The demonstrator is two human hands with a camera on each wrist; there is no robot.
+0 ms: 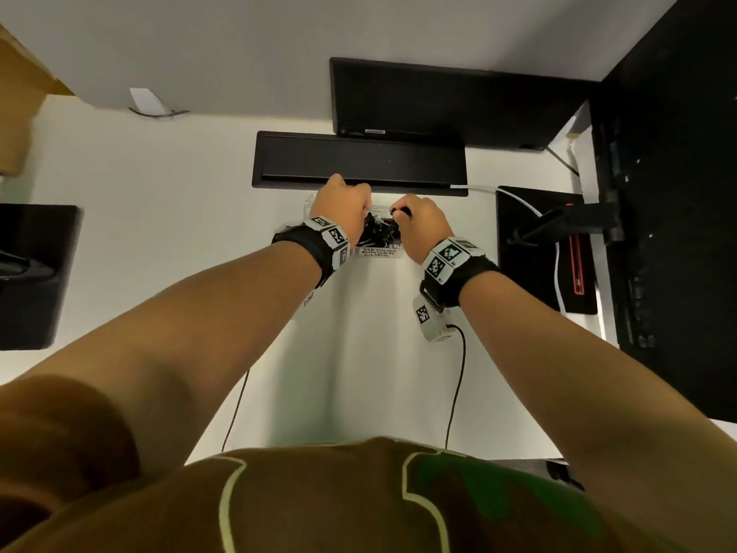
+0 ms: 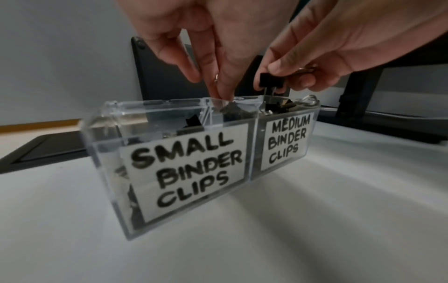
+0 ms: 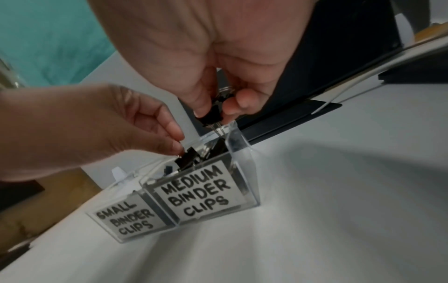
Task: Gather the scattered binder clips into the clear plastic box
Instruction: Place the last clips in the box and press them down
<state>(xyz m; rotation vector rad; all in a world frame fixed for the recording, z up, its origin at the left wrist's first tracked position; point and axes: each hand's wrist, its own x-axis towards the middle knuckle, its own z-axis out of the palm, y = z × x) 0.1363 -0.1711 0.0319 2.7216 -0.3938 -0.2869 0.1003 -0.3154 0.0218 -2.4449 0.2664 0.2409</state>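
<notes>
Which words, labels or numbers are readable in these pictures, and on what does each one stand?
"SMALL BINDER CLIPS": white paper label on the left compartment of the clear plastic box.
"MEDIUM BINDER CLIPS": white paper label on its right compartment.
Black-and-white square code markers on the wristbands: patterns only, no words.

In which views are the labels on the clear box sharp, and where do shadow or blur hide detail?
Left wrist: both labels on the clear box read sharply. Right wrist: labels legible, the left hand soft with blur. Head: only the medium label shows, small; the forearms shade the desk.
</notes>
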